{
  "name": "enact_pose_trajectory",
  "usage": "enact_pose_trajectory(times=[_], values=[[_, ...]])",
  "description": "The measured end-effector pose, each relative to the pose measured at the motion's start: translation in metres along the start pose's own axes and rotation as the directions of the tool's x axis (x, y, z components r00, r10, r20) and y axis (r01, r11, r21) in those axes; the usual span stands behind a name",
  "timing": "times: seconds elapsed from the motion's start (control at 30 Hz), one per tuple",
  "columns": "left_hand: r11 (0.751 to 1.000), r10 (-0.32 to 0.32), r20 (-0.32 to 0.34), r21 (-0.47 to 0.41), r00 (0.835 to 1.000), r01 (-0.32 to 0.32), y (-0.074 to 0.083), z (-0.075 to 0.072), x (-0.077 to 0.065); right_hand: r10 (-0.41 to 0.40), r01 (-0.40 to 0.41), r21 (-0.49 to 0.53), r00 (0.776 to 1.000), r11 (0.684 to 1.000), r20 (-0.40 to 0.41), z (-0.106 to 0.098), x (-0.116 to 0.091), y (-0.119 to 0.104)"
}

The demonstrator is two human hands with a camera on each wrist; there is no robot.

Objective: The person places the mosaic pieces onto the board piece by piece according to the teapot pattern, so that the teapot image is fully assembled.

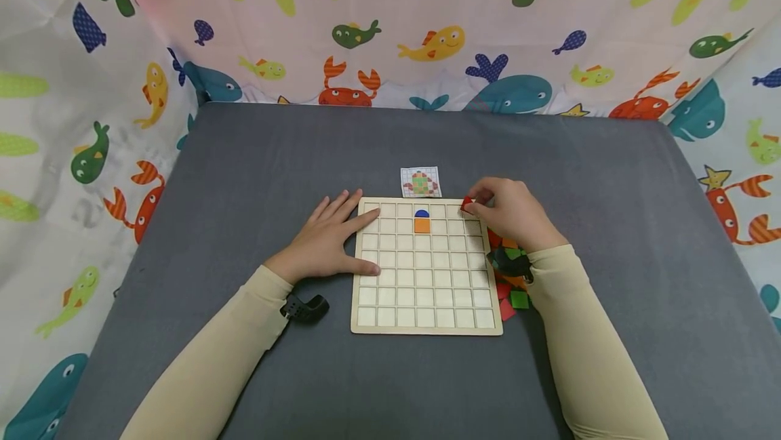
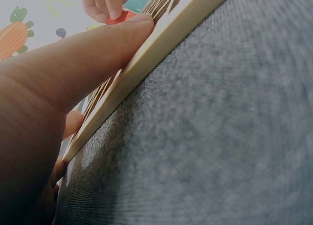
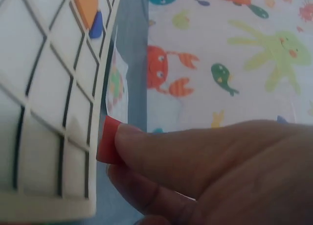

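Note:
A wooden grid board [image 1: 427, 330] lies on the grey cloth. In its upper middle cells sit a blue half-round tile [image 1: 422, 213] and, just below it, an orange square tile [image 1: 422, 226]. With fingers spread, my left hand [image 1: 326, 240] rests on the board's left edge, its straight thumb lying over the frame in the left wrist view. Thumb and fingers of my right hand [image 1: 515, 213] pinch a small red tile [image 3: 108, 141] near the top right corner of the board. My fingers cover part of that tile.
A small picture card [image 1: 420, 182] with a coloured grid pattern lies just beyond the board's far edge. Loose red, orange and green tiles [image 1: 520, 300] are piled along the board's right side, partly under the right wrist. A printed curtain [image 1: 293, 40] surrounds the table.

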State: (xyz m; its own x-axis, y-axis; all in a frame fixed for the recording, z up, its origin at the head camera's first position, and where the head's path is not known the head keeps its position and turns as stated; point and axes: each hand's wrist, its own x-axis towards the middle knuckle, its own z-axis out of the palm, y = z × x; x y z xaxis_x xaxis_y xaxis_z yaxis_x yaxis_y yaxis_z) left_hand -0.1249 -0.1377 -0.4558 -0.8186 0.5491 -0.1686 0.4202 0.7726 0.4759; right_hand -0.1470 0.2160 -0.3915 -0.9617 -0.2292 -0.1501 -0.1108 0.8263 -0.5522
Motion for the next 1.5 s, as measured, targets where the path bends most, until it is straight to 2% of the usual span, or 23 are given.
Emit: enact_pose_trajectory(times=[0.53,0.8,1.2,1.5], values=[[1.000,-0.002,0.001,0.002,1.000,0.002,0.002,-0.001,0.000,-0.125,0.122,0.048,0.988,0.991,0.086,0.026,0.004,-0.013],[1.000,0.002,-0.008,0.001,1.000,-0.002,0.002,-0.001,0.000,-0.136,0.135,0.017,0.984,0.991,0.112,0.034,0.005,-0.018],[1.000,-0.007,-0.003,0.000,1.000,0.007,0.003,-0.003,0.000,-0.197,0.199,-0.030,0.978,0.979,0.065,0.037,0.004,-0.020],[1.000,-0.003,-0.004,-0.012,1.000,0.003,0.005,-0.004,-0.001,-0.204,0.206,-0.027,0.977,0.978,0.061,0.031,0.003,-0.017]])
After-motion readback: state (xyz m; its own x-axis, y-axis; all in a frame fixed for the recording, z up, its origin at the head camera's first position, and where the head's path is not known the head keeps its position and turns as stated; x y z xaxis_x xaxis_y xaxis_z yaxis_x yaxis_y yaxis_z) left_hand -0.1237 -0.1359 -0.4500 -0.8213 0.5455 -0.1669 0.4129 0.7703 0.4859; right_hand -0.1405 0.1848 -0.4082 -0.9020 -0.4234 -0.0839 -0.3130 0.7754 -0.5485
